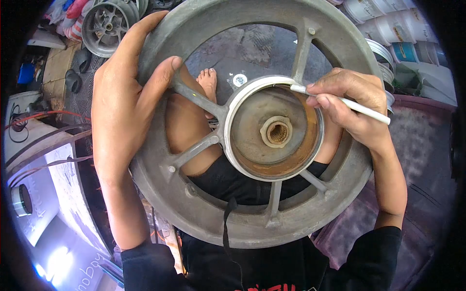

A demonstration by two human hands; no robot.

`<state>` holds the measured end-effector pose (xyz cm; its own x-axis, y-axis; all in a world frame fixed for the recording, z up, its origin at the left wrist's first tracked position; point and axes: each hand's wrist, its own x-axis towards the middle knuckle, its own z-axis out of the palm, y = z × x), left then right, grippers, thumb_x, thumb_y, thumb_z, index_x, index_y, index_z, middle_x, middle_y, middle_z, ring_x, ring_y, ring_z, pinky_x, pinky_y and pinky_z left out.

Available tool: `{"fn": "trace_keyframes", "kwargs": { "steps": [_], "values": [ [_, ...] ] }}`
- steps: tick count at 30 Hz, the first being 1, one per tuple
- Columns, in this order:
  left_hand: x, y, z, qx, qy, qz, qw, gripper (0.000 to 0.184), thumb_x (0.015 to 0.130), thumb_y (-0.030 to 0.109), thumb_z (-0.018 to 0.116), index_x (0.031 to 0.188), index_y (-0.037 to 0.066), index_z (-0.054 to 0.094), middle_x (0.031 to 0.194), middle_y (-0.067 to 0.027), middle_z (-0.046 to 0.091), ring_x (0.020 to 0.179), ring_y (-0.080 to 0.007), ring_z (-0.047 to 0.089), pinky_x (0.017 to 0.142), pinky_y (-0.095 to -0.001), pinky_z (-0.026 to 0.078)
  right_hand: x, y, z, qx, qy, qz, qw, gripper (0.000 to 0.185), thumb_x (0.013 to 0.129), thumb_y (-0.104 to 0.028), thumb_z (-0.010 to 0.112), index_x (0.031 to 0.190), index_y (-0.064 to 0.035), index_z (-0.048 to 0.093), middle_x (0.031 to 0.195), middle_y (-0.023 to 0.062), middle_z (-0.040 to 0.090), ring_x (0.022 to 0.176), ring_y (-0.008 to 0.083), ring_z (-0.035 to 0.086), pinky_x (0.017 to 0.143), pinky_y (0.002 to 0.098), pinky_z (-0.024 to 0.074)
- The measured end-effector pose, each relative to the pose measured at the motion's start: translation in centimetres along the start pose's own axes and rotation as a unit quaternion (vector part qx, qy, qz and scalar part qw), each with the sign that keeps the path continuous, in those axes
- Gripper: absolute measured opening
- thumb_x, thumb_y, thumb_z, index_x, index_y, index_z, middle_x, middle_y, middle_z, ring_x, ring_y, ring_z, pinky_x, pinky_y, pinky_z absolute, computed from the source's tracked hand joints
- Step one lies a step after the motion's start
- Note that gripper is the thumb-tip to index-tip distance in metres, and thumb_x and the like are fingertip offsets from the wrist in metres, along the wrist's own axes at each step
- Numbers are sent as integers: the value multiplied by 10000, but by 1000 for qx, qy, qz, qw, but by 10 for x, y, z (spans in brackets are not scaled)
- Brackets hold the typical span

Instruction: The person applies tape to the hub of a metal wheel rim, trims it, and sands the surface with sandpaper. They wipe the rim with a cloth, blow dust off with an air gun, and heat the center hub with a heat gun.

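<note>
A grey metal spoked wheel rim (204, 225) fills the middle of the view, held up over the lap. My left hand (119, 104) grips its left edge, the thumb lying across the front by a spoke. The round hub (242, 162) has a pale rim, rusty brown inner wall and a threaded-looking centre hole. My right hand (354, 94) pinches a slim white pen-like tool (365, 109) between thumb and fingers. Its thin dark tip meets the hub's upper rim. Whether the tip is a brush or a point I cannot tell.
Another spoked wheel (109, 29) lies at the upper left. White tubs (398, 24) are stacked at the upper right, above a dark red sprayed surface (412, 160). A bare foot (207, 82) and a small white lid-like disc (239, 80) show through the spokes.
</note>
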<state>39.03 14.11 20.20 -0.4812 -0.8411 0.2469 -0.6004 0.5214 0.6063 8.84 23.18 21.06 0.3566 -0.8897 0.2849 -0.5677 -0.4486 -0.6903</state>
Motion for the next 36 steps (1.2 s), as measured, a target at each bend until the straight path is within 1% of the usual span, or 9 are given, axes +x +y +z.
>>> {"fn": "trace_keyframes", "kwargs": {
  "steps": [7,13,25,28,31,34,36],
  "values": [
    [0,-2,1,0,2,5,1000,474,914,157,664,1351,20,539,1218,-175,651,1161,-229,602,1011,-345,436,1,0,-1,42,-4,38,998,129,871,-86,674,913,28,715,770,106,717,697,168,706,623,267,549],
    [-1,-2,-1,-1,0,1,1000,477,911,147,665,1352,17,536,1212,-178,654,1148,-226,609,1000,-346,444,4,1,-1,34,-9,21,999,126,866,-87,683,913,26,715,772,104,720,704,172,713,626,264,552],
    [-1,0,-1,-8,-2,-9,1000,484,908,144,670,1353,14,533,1227,-177,647,1165,-220,596,1012,-344,434,2,4,-1,42,-7,21,999,127,863,-91,687,915,21,716,780,106,722,697,172,709,621,266,548],
    [-1,0,-1,-7,-5,-6,1000,484,909,145,669,1354,13,532,1230,-175,646,1168,-220,595,1013,-345,435,2,1,0,79,8,38,996,128,863,-92,687,914,23,715,771,102,720,690,165,704,616,266,546],
    [-1,1,-2,-4,-8,-5,1000,482,910,147,668,1354,16,534,1228,-176,649,1167,-222,598,1011,-348,437,2,2,-3,63,-5,26,998,126,864,-88,683,913,24,715,763,97,717,686,159,701,609,266,544],
    [-1,2,-4,5,-7,-5,1000,482,910,152,668,1355,19,537,1229,-179,651,1167,-227,602,1009,-352,440,2,-2,-5,40,-8,41,998,121,861,-88,683,905,20,715,761,95,715,680,161,699,605,266,542],
    [0,2,-3,13,-7,-1,1000,483,910,156,668,1355,21,538,1230,-182,652,1167,-231,604,1007,-353,442,2,-1,-2,33,-2,33,999,124,854,-96,693,899,18,716,765,97,716,678,167,699,604,266,541]
  ]
}}
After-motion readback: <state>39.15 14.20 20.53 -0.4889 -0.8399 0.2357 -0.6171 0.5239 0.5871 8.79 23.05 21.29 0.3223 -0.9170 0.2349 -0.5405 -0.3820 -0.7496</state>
